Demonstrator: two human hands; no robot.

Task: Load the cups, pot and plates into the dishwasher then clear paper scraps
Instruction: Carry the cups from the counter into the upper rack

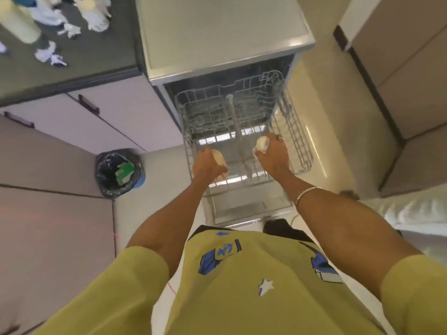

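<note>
Two pale cream cups are held over the pulled-out upper rack (294, 131) of the dishwasher (225, 37). The left-hand cup (219, 158) sits above the rack's front left portion, tilted, partly covered by the left hand (205, 165), whose fingers are wrapped around its side. The right-hand cup (262, 145) is above the rack's front right portion, gripped in the right hand (273, 153), with the fingers curled over its body; a ring shows on one finger and a metal bangle (308, 193) circles the right wrist. Whether either cup touches the rack wires cannot be determined.

The rack is grey wire, extended toward the person, and appears otherwise unloaded, though motion blur limits detail. A central spray tube runs front to back between the two hands. Below the rack, the lowered dishwasher door (242, 209) is visible.

The dishwasher top is a plain grey panel. To its left stands a dark countertop (96, 54) carrying crumpled white paper scraps (49, 55) and blurred pale items near the upper left corner; their type cannot be identified. Under the countertop are pale cabinet fronts (116, 117) with dark handles. A bin (118, 172) lined with a black bag stands on the floor beside the cabinets, well left of the rack, containing green and white waste.

The person wears a yellow short-sleeved shirt (242, 286) with blue and white printed figures.
</note>
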